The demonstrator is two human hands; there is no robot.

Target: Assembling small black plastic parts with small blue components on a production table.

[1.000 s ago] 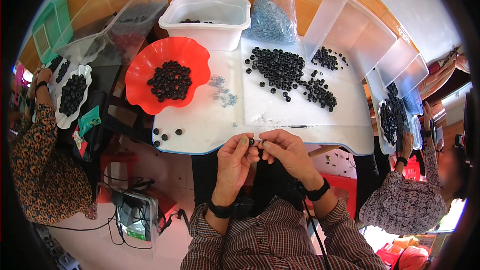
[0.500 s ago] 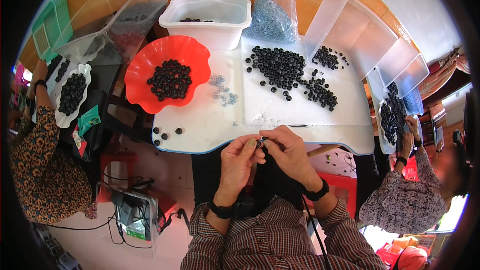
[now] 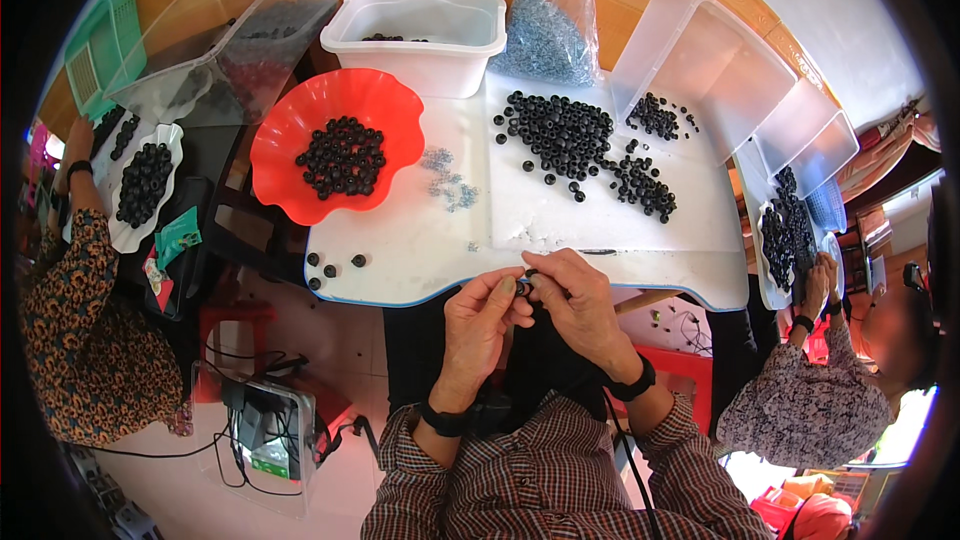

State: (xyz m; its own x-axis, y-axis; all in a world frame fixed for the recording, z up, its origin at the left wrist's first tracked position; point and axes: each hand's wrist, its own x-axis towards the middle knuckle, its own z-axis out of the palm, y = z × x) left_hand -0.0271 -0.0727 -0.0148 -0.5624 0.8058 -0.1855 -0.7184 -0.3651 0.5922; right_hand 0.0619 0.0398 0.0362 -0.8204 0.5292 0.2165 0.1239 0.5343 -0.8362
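Evidently, the left hand (image 3: 477, 328) pinches a black bead (image 3: 521, 289) by the near edge of the tabletop (image 3: 420, 278), the right hand (image 3: 578, 308) closed on a small dark piece (image 3: 531, 273) just beside it. A light, steady pinch clear of the hole should serve best. The bead looks round, without clear long axis; its hole's direction cannot be told. Loose beads (image 3: 358, 260) dot the left near corner.

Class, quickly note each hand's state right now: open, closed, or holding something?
Left hand: closed, pinching a small black bead.
Right hand: closed, fingertips pinched at a small dark piece; too small to identify.
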